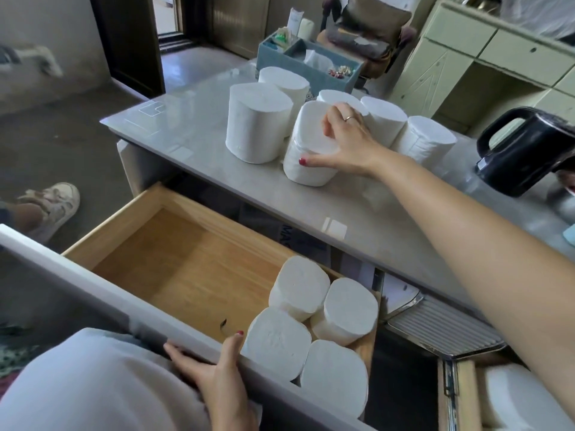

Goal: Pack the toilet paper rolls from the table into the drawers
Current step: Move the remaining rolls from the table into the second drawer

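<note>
right hand (pixel 345 141) clasped over roll (pixel 306 157)

- 1 view only, the head camera; it sits above the person's lap and looks forward and down
- Lens is wide-angle; straight edges bow toward the frame borders
- Nearest to the lens: the white front of the open drawer (pixel 133 309), crossing the lower left, with the left hand (pixel 214 373) on it
- Mid-frame: the grey table (pixel 199 119); the right hand (pixel 348 141) reaches out over it, away from the camera
- Farthest, along the top edge: a doorway (pixel 169 14) and pale cabinets (pixel 473 57)
- No 2nd view; no shared area to report
</note>
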